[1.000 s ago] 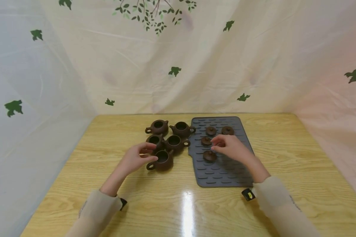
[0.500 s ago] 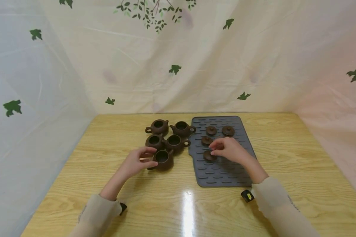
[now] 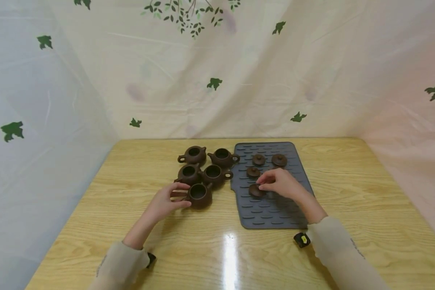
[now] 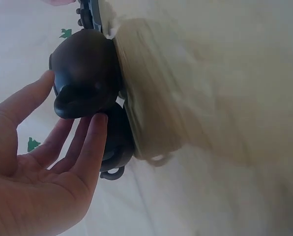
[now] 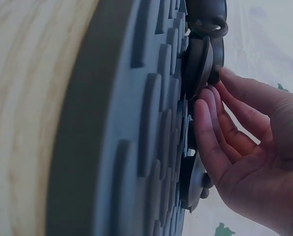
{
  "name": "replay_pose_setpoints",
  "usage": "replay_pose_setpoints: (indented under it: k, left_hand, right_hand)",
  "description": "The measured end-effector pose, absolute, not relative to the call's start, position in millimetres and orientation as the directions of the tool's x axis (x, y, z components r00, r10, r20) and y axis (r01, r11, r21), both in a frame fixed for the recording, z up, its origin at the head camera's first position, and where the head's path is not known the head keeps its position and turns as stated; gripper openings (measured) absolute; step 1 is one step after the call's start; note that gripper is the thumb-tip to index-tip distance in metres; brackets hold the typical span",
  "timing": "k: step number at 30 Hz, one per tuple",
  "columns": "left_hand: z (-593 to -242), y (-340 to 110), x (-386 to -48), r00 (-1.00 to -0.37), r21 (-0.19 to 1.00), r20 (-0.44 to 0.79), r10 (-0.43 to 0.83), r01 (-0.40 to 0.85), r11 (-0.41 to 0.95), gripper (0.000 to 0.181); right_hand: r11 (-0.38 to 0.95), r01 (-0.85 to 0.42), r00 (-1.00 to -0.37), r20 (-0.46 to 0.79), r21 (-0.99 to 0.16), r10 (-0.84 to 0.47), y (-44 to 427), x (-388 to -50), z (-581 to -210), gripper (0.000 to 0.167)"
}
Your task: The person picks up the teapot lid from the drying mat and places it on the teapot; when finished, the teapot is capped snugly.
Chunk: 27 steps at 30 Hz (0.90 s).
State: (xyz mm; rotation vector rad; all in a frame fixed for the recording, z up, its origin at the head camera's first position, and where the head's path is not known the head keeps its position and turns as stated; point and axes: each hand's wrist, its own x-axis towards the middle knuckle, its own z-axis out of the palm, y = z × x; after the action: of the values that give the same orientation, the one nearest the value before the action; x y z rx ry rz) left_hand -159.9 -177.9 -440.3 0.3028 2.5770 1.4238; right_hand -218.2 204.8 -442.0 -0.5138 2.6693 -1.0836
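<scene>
Several dark brown lidless teapots stand clustered left of centre on the wooden table. My left hand (image 3: 165,200) holds the nearest teapot (image 3: 201,198) at its handle side. In the left wrist view its thumb lies against the rim side of that teapot (image 4: 85,61), fingertips on the opposite side. Over the grey ribbed mat (image 3: 259,219), my right hand (image 3: 282,184) pinches the knob of the nearest lid (image 3: 255,191). That lid (image 5: 198,69) appears tilted in the right wrist view, close to the mat; whether it touches is unclear.
Farther up the mat lie other lids: a left one (image 3: 253,172), a back one (image 3: 258,160) and a right one (image 3: 279,160). More teapots, such as the back left one (image 3: 194,155) and the back right one (image 3: 222,157), adjoin the mat's left edge.
My right hand has come down toward me from above the lids and now pinches the nearest lid's knob. The left hand has shifted slightly down and closed in on the nearest teapot.
</scene>
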Motion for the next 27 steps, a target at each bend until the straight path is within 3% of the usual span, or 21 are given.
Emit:
replay_pose_setpoints:
  k: [14, 27]
  left_hand:
    - [-449.1, -170.9, -159.2, -0.975, 0.842, -0.044, 0.218, 0.082, 0.534, 0.042]
    - [-452.4, -177.4, -167.8, -0.964, 0.817, -0.023, 0.266, 0.135, 0.56, 0.036]
  right_hand:
    - [0.644, -0.246, -0.915, -0.046, -0.725, -0.402, 205.5, -223.1, -450.5, 0.018]
    - [0.536, -0.301, -0.905, 0.059, -0.789, -0.422, 181.9, -219.8, -447.5, 0.02]
